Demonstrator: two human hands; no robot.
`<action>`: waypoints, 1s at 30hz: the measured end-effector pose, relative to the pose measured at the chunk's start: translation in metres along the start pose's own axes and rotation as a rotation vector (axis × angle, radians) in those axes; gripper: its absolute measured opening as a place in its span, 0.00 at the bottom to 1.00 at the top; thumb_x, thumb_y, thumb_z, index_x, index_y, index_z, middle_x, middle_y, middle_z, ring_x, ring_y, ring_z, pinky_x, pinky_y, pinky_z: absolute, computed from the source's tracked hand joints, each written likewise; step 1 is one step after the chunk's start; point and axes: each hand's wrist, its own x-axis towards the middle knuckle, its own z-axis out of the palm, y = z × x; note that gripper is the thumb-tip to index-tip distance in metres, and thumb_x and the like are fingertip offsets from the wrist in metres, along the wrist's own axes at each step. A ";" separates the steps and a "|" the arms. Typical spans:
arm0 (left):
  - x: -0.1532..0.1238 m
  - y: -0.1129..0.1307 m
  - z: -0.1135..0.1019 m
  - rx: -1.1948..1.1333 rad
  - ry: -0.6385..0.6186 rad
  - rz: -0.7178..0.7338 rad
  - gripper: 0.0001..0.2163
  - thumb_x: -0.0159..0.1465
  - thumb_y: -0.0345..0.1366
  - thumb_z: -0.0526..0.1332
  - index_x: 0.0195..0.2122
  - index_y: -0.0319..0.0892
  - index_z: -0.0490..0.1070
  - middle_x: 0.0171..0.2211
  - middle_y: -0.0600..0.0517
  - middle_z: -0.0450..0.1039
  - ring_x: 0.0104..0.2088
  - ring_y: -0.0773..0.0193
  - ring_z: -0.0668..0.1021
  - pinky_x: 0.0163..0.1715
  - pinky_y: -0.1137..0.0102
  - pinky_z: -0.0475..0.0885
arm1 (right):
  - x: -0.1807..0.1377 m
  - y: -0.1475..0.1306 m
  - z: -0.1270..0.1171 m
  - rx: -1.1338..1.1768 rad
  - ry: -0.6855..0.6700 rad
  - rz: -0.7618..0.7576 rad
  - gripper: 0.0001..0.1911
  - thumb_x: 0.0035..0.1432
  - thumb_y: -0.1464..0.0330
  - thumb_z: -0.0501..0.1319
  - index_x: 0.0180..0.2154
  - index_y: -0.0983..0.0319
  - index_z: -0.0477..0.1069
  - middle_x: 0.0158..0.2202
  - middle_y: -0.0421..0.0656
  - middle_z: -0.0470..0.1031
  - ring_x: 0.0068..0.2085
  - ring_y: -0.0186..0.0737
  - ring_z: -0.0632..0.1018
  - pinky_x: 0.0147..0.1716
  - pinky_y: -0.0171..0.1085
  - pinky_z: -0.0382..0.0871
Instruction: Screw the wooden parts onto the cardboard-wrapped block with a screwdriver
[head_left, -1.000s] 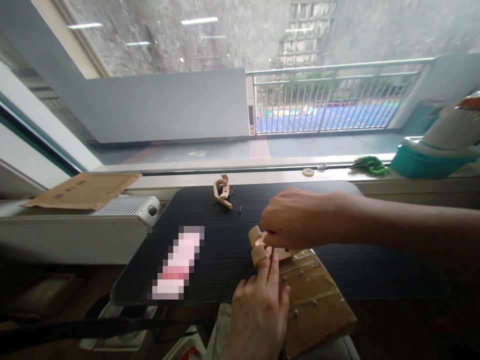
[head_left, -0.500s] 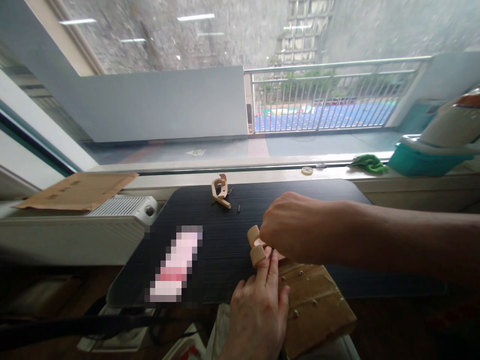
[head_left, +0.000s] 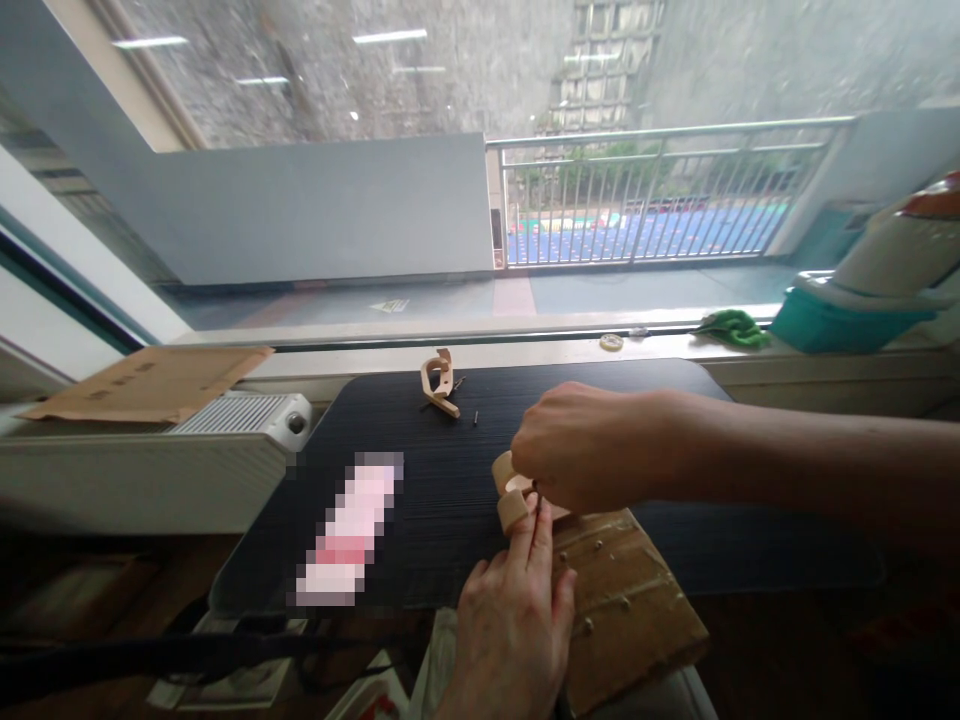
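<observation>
A small pale wooden piece with two rounded knobs (head_left: 511, 499) lies at the near edge of the black table (head_left: 420, 480). My left hand (head_left: 514, 620) reaches up from below, its fingers stretched out and pressed against the piece. From the right comes my right hand (head_left: 585, 445), closed in a pinch over the piece, gripping a thin dark pin-like thing that points down between my left fingers. A brown cardboard sheet (head_left: 630, 610) with small pegs lies under and right of my hands.
A second small wooden assembly (head_left: 439, 381) stands at the table's far edge with a tiny nail beside it. A blurred pink-white object (head_left: 349, 530) lies on the left. A radiator (head_left: 225, 415), cardboard (head_left: 150, 380), green cloth (head_left: 731, 325) and teal tub (head_left: 847, 320) line the window sill.
My right hand has shifted slightly left and down over the wooden piece. The left hand stays pressed against it. The view has drifted a little.
</observation>
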 end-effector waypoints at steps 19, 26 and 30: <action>0.001 0.000 0.002 -0.011 0.010 0.007 0.22 0.65 0.33 0.50 0.61 0.36 0.56 0.58 0.41 0.63 0.46 0.58 0.77 0.41 0.65 0.73 | 0.003 0.004 0.004 -0.007 0.025 0.005 0.08 0.52 0.76 0.59 0.22 0.64 0.70 0.21 0.45 0.72 0.24 0.36 0.71 0.20 0.35 0.56; -0.001 -0.001 0.003 0.011 0.014 0.013 0.21 0.65 0.33 0.49 0.60 0.37 0.58 0.57 0.42 0.65 0.45 0.57 0.77 0.39 0.65 0.73 | 0.002 -0.003 -0.007 -0.012 -0.046 0.018 0.07 0.49 0.80 0.59 0.28 0.64 0.73 0.25 0.43 0.74 0.25 0.35 0.71 0.24 0.35 0.59; 0.000 0.000 0.002 -0.009 -0.003 0.014 0.22 0.65 0.33 0.49 0.60 0.36 0.57 0.58 0.42 0.63 0.46 0.56 0.76 0.40 0.63 0.74 | 0.002 -0.002 -0.007 -0.014 -0.043 0.007 0.08 0.50 0.80 0.58 0.29 0.65 0.74 0.25 0.44 0.74 0.26 0.36 0.71 0.24 0.36 0.59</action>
